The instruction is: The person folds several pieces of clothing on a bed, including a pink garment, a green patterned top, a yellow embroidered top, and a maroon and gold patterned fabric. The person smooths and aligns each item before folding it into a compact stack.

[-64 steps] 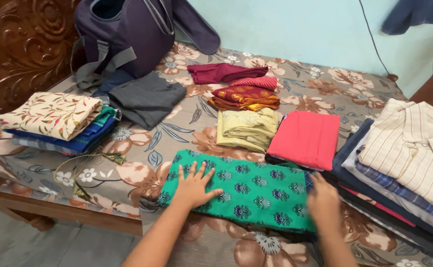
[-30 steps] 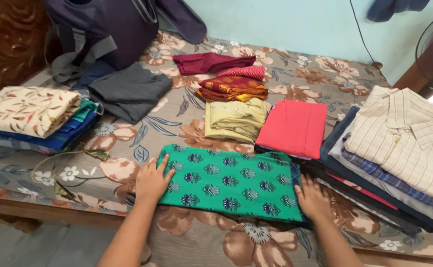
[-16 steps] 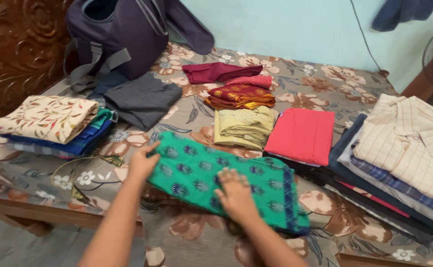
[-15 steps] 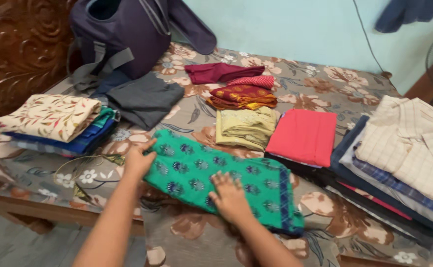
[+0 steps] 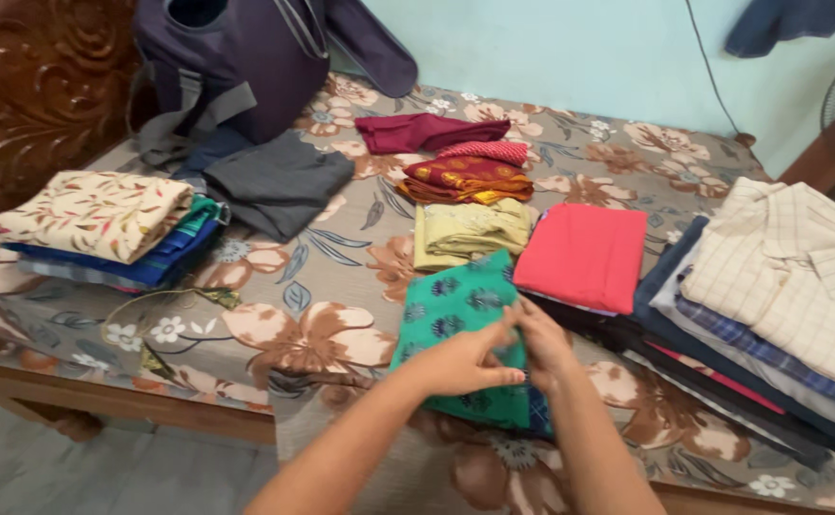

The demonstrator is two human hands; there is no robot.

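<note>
Lying near the front edge of the bed, the green printed cloth is folded into a narrow packet. Its long axis runs from the person toward the far wall, leaning a little to the right, and the far end almost touches the pale yellow-green garment. There is one such green cloth, with dark blue flower motifs, and a blue checked cloth shows at its near right corner.

The left hand lies over the near part of the packet, fingers stretched to the right and pressing on the fabric. The right hand meets it at the packet's right edge, fingers closed around the fold (both hands touch each other there, so the cloth is held between them).

Just to the right lies one folded coral-red cloth on top of dark fabric. Further right there is a pile of shirts, with a cream striped one on top and blue checked and dark ones below; I cannot count them exactly. Behind the yellow-green garment are one red and gold patterned cloth and one maroon piece. On the left side I see one folded grey garment, one stack with a cream leaf-print cloth on top, and one dark purple bag standing against the carved wooden headboard. The bedsheet is grey-brown with large flowers.
</note>
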